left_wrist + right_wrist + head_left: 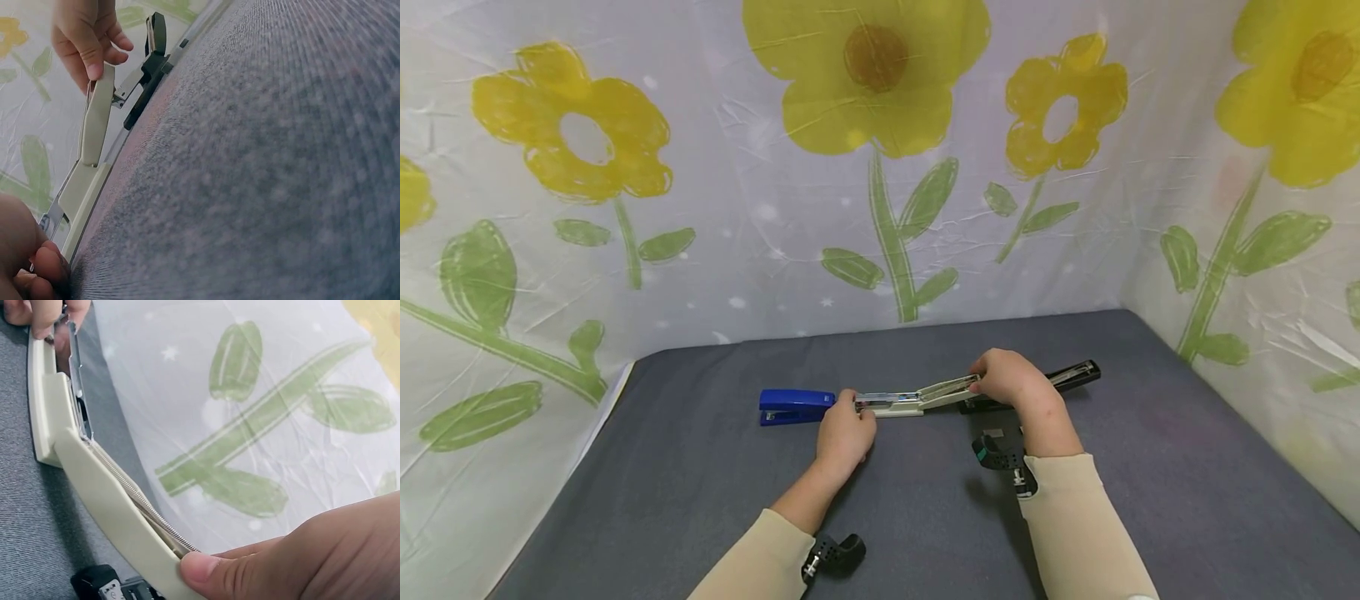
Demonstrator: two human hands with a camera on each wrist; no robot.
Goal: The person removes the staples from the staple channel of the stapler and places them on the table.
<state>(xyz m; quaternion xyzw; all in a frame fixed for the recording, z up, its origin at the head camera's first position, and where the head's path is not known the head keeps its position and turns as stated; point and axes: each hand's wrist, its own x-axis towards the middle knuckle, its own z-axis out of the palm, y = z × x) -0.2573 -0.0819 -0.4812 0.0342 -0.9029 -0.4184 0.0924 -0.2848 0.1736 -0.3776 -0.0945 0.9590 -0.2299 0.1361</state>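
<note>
A cream-white stapler [942, 395] lies on the table with its top arm swung far back, so its metal staple channel [76, 381] shows. My left hand [846, 429] grips the front end of its base, fingers wrapped at the channel tip. At the other end, my right hand [1017, 385] pinches the tip of the raised top arm [98, 119], the thumb on its side. A long spring [134, 490] runs along the inside of that arm in the right wrist view. The front of the base is partly hidden behind my left fingers.
Just left of my left hand lies a blue stapler [796, 400], closed. Behind my right hand is a black stapler [1078, 375], opened out and partly covered by the hand. A flower-printed curtain [737, 208] rises behind the dark grey table [700, 483].
</note>
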